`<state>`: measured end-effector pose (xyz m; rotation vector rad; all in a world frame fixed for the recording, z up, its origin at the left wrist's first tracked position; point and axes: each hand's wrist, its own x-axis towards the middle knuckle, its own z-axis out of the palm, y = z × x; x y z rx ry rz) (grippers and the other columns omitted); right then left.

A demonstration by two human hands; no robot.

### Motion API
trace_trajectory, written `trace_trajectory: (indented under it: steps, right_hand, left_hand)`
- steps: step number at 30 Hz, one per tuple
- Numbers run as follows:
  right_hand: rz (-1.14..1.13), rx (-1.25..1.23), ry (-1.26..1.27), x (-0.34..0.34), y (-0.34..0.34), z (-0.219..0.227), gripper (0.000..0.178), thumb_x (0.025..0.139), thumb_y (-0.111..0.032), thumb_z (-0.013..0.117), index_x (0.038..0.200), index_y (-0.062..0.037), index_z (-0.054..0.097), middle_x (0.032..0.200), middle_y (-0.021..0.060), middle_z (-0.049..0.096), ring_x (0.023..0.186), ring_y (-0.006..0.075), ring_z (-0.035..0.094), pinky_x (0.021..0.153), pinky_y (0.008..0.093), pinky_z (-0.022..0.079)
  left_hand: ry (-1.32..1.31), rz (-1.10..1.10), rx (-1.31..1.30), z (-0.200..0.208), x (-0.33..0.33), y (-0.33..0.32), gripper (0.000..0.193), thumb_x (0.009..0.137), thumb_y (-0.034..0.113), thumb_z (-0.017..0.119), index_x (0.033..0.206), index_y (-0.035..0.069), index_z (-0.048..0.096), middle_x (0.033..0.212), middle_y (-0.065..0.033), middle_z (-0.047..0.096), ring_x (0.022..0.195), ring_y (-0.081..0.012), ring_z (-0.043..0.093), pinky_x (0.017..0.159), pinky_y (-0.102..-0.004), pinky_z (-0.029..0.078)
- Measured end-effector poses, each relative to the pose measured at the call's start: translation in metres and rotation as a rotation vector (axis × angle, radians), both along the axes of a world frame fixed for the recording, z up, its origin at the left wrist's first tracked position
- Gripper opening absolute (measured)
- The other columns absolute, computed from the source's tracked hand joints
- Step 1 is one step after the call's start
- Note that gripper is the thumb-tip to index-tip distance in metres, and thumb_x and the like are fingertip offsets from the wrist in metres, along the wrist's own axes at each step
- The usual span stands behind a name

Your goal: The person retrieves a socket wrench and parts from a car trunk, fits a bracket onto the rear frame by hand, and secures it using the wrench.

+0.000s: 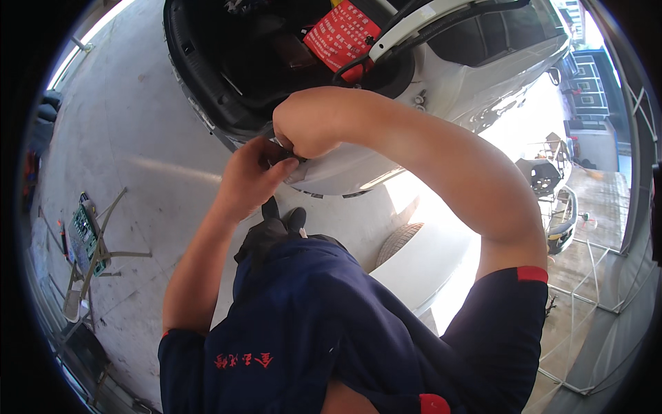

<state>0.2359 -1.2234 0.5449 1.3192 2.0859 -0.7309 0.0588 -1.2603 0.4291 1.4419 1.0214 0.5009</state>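
A white car [476, 90] stands in front of me with its rear compartment open, showing a dark interior [255, 62] and a red bag [341, 34]. Both my hands meet at the car's lower rear edge. My left hand [252, 172] has its fingers pinched around a small dark part [289, 157] there. My right hand [303, 124] is curled over the same spot from above, its fingers closed on the part too. What exactly the small part is stays hidden by my fingers. My dark blue work shirt fills the lower middle.
Grey concrete floor [138, 138] spreads to the left. A folding stand with a green tool tray [86, 234] sits at the left. A tyre [400, 241] shows below the car. Metal frames and a loose car part [562, 221] lie at the right.
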Motion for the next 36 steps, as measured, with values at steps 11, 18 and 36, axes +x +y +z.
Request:
trace_trajectory:
  steps: [11, 18, 36]
  right_hand:
    - [0.032, 0.042, 0.021, -0.003, 0.003, 0.005, 0.024, 0.083, -0.004, 0.067, 0.1, -0.0099, 0.083, 0.098, 0.0153, 0.078, 0.093, 0.0348, 0.075, 0.081, 0.0454, 0.059]
    - [0.139, 0.028, -0.026, -0.01, 0.005, 0.016, 0.024, 0.084, -0.004, 0.068, 0.103, -0.0055, 0.082, 0.1, 0.0183, 0.078, 0.097, 0.0361, 0.075, 0.081, 0.0461, 0.06]
    - [0.379, 0.008, 0.038, -0.002, 0.018, 0.002, 0.027, 0.085, -0.005, 0.066, 0.107, -0.0072, 0.082, 0.102, 0.0164, 0.079, 0.096, 0.0355, 0.075, 0.083, 0.0462, 0.059]
  left_hand:
    - [-0.018, -0.134, -0.035, 0.014, 0.0, 0.016, 0.036, 0.09, 0.017, 0.078, 0.119, -0.003, 0.072, 0.104, -0.0104, 0.078, 0.092, -0.0156, 0.071, 0.087, -0.0331, 0.055]
    - [-0.034, -0.099, -0.025, 0.022, -0.001, 0.008, 0.037, 0.091, 0.013, 0.076, 0.123, -0.004, 0.07, 0.108, -0.0092, 0.077, 0.093, -0.0132, 0.069, 0.087, -0.0325, 0.055]
    - [0.062, 0.167, -0.033, 0.015, 0.009, -0.017, 0.035, 0.087, 0.017, 0.08, 0.113, -0.006, 0.073, 0.103, -0.0142, 0.078, 0.094, -0.02, 0.071, 0.089, -0.035, 0.055]
